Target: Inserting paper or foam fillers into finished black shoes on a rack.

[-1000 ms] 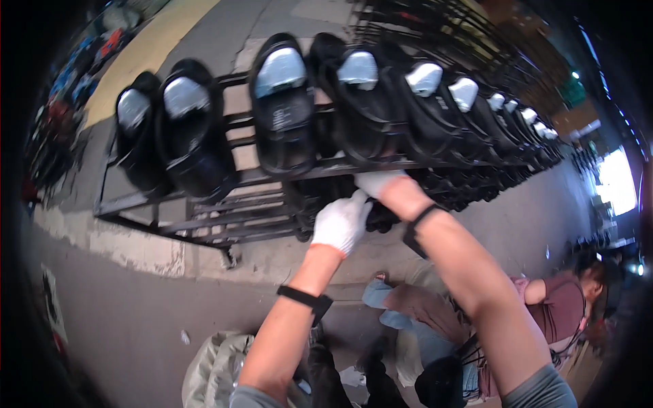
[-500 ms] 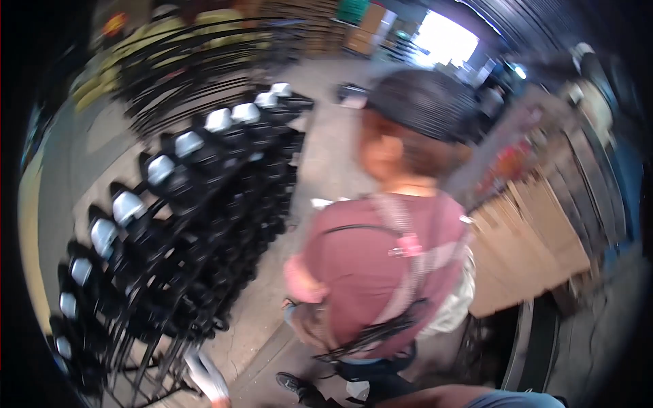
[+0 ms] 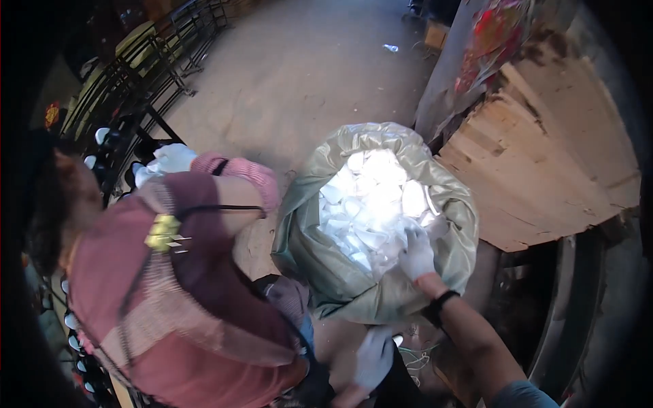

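the right hand (image 3: 416, 253), in a white glove with a dark band at the wrist, is sunk into the mouth of a big grey-green sack (image 3: 306, 245) that stands at the centre of the view. the sack is heaped nearly to its rim with white paper pieces (image 3: 371, 204), so by my judgement the pile has hardly been drawn down and most of the picking is still to do. the gloved fingers curl down among the pieces at about 5 o'clock of the sack's opening; whether they pinch one piece or only rest on the heap i cannot tell. the forearm comes up from the lower edge at roughly 5 o'clock of the picture and slants toward the sack, wrist bent a little downward.

the left hand (image 3: 373, 357), also gloved white, hangs low at 6 o'clock just below the sack's bottom edge, fingers loosely bent; i cannot tell whether it holds anything.

another person in a dark red top (image 3: 170, 299) crouches at 8 o'clock, just beside the sack. racks of black shoes (image 3: 102, 146) stand at 10 o'clock, and a stack of wooden boards (image 3: 544, 156) lies at 2 o'clock, past the sack.
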Motion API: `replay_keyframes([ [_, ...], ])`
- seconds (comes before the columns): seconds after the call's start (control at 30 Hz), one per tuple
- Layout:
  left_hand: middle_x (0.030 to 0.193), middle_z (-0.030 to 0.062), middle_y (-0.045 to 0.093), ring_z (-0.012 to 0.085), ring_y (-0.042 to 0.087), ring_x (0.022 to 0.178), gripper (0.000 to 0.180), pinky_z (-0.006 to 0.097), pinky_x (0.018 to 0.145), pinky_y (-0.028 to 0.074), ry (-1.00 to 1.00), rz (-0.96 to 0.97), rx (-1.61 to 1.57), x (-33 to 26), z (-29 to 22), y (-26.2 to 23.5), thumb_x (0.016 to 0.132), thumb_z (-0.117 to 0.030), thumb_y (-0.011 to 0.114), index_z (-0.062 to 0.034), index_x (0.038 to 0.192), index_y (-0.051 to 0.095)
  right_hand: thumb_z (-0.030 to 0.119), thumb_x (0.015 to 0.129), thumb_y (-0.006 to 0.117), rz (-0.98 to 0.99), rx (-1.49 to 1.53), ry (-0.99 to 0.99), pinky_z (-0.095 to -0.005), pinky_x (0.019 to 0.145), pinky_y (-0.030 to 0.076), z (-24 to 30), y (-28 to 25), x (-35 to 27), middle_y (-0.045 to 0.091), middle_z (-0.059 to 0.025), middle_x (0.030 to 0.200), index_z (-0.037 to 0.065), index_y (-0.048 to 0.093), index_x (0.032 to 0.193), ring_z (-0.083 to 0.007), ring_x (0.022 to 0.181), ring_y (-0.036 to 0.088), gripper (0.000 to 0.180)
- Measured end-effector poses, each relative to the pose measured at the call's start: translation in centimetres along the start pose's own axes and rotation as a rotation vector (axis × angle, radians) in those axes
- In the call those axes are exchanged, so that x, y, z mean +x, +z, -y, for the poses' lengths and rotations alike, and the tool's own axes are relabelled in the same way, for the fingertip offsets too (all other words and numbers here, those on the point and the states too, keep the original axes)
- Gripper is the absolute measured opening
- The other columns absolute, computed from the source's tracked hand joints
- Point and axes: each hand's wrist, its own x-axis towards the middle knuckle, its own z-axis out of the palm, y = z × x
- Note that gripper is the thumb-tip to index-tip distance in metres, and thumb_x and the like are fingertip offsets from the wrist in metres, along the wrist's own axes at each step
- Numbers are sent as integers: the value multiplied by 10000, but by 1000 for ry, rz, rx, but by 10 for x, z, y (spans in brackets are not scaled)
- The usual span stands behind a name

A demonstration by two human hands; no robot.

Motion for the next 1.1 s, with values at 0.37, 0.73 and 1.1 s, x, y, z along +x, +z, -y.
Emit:
replay_keyframes([
  [0.37,1329,145,730,328,632,1344,380,490,1094,503,-336,368,881,275,138,212,1003,-192,590,-113,1346,734,327,1007,563,649,-329,-142,-487,1029,525,-139,133,63,755,-131,1281,121,740,1277,-336,1184,716,383],
  [0.73,1345,166,685,318,694,1180,320,436,1014,560,97,-407,1,124,-75,54,944,-186,690,-108,1251,738,134,959,731,-50,636,276,-379,1013,502,-5,-169,15,601,-137,1281,-27,516,1414,-240,1164,599,528],
  [1.1,1437,110,653,295,634,1299,519,404,1059,541,300,-260,-277,-292,-65,-242,948,-86,730,-25,1455,636,118,993,676,1203,833,401,-465,928,570,249,-247,-316,689,-137,1309,55,607,1455,-257,1117,674,471],
])
